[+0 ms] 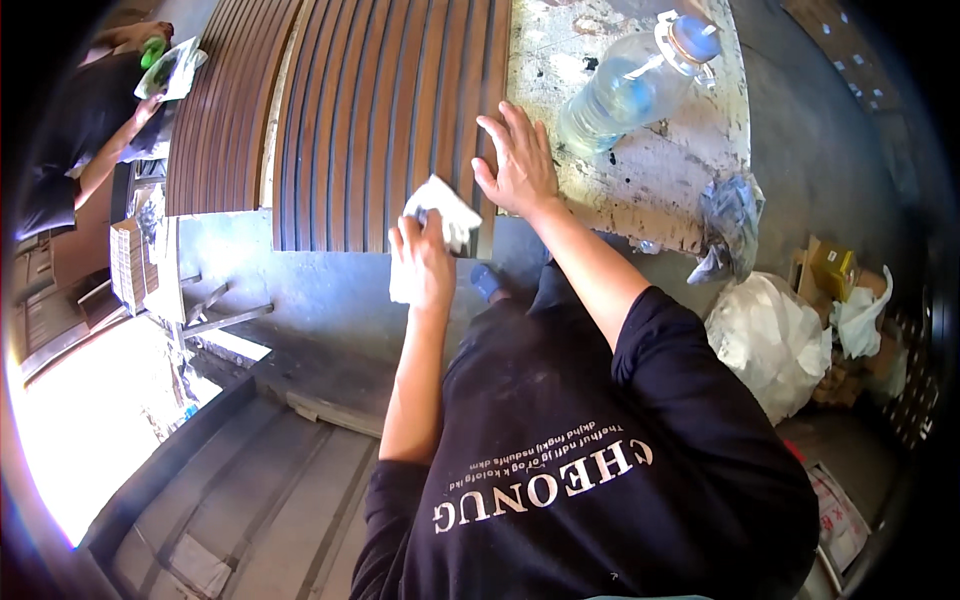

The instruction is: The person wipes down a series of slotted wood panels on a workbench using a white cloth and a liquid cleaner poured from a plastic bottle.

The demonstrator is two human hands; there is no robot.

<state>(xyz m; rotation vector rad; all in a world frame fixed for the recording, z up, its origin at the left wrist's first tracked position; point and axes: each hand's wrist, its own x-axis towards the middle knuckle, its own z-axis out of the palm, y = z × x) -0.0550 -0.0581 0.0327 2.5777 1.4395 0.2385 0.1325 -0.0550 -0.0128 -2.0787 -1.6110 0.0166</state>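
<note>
While left fingers (433,226) grip cloth (456,214), right fingers (514,122) spread | slatted panel (375,120) (brown) | grey floor (830,165)

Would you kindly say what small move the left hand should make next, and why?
Probably slide the cloth forward along the panel: the left hand holds the cloth at the panel's near edge, and the right hand, at its right edge, could steady it.

Stained white table (630,185), brown ribbed panel (385,110), second panel (228,110) alongside, clear blue-capped bottle (622,95)
</note>
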